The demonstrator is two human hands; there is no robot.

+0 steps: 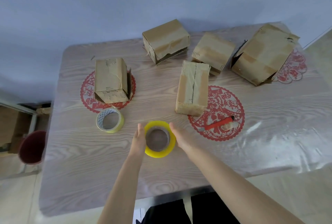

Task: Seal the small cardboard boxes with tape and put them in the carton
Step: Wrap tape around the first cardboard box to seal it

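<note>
**Small cardboard boxes [193, 89] untouched; tape roll [161, 124] may slip**

They stand on the table [161, 179], beyond both hands. Left grip [139, 139] and right grip [179, 137], fingers straight, only press the roll's sides, so lifting could drop it.

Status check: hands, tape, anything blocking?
Both flat: left hand and right hand against either side of yellow tape roll. Nearest cardboard box just beyond, untouched. Path clear; second tape roll off left, red utility knife off right.
</note>
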